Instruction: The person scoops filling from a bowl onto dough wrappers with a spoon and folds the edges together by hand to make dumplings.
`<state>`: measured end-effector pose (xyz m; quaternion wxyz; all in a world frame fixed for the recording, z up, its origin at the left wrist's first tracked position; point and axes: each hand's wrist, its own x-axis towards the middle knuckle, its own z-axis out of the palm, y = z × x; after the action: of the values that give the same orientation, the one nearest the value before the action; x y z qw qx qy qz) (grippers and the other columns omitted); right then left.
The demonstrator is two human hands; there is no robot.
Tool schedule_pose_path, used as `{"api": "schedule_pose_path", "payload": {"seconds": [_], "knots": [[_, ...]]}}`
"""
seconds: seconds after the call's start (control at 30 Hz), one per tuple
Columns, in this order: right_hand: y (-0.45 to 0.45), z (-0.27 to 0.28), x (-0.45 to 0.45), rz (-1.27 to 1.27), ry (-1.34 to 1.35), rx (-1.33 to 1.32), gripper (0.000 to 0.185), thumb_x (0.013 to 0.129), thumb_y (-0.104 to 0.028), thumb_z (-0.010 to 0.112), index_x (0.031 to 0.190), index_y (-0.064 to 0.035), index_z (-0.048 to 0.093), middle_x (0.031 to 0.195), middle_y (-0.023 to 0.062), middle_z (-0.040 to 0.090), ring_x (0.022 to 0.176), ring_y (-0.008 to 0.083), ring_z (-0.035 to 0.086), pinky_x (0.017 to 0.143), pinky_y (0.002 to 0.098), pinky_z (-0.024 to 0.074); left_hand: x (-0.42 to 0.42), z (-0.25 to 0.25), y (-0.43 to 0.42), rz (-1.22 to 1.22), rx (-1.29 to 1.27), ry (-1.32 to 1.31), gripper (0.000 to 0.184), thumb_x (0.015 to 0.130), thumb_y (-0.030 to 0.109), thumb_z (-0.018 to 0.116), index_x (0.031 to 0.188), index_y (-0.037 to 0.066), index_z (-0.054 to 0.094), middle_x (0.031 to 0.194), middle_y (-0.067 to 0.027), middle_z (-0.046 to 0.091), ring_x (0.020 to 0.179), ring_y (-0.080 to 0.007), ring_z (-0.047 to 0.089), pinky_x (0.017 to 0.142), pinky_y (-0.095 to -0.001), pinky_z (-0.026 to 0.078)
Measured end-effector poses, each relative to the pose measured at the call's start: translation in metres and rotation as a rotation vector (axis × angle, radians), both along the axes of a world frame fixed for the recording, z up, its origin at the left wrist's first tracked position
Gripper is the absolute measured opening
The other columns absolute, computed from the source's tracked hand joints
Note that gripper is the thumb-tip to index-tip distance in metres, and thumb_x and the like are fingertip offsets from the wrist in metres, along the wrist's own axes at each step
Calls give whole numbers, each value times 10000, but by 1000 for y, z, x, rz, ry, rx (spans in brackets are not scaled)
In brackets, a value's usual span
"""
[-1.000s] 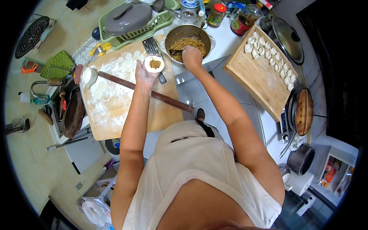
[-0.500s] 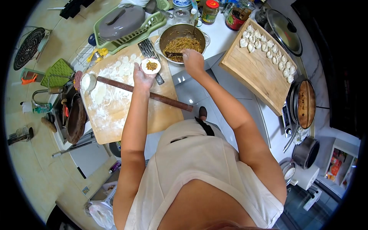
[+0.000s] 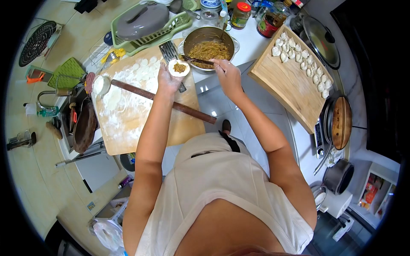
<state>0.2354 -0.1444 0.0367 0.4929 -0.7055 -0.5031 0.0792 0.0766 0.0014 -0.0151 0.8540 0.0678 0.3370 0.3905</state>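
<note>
On my left hand point(image 3: 168, 82), palm up with the fingers curled beneath, rests a round dumpling wrapper point(image 3: 173, 72) with a mound of brown filling point(image 3: 180, 67) at its centre. My right hand point(image 3: 228, 77) grips the end of a dark, slim utensil point(image 3: 200, 61); its exact kind is unclear. The utensil's far end lies close to the wrapper's upper right edge. Just behind is a two-handled pot point(image 3: 231, 39) with more filling point(image 3: 209, 52) inside. Below my left hand, a rolling pin point(image 3: 192, 112) lies slantwise across the floured board point(image 3: 171, 136).
Several small wrappers point(image 3: 144, 62), a bowl of flour point(image 3: 101, 85) and a metal spatula point(image 3: 169, 50) lie on the board. At right, a wooden tray point(image 3: 288, 87) holds rows of folded dumplings point(image 3: 303, 66). Jars point(image 3: 241, 16) and a green basket point(image 3: 175, 27) stand behind.
Both hands have shifted slightly right in view. The utensil has come out of the filling in the pot, and its far end is now beside the wrapper.
</note>
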Motion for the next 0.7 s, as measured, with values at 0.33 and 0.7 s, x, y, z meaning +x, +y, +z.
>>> {"api": "schedule_pose_path", "payload": {"seconds": [0.33,0.7], "knots": [[-25,-12,-4,230,-586,63,471,699,24,605,1134,-155,630,756,61,533,703,242,541,582,357,464,2,35,0,5,-59,-9,694,962,523,233,1335,-56,319,1354,-242,405,1270,-369,386,1079,-507,275],[6,-24,34,-40,-803,-202,262,718,-58,638,977,-91,661,841,86,565,863,266,550,722,363,454,-2,32,-1,-23,13,-29,620,980,480,212,1285,-34,377,1253,-237,499,1173,-370,487,1005,-499,390]]}}
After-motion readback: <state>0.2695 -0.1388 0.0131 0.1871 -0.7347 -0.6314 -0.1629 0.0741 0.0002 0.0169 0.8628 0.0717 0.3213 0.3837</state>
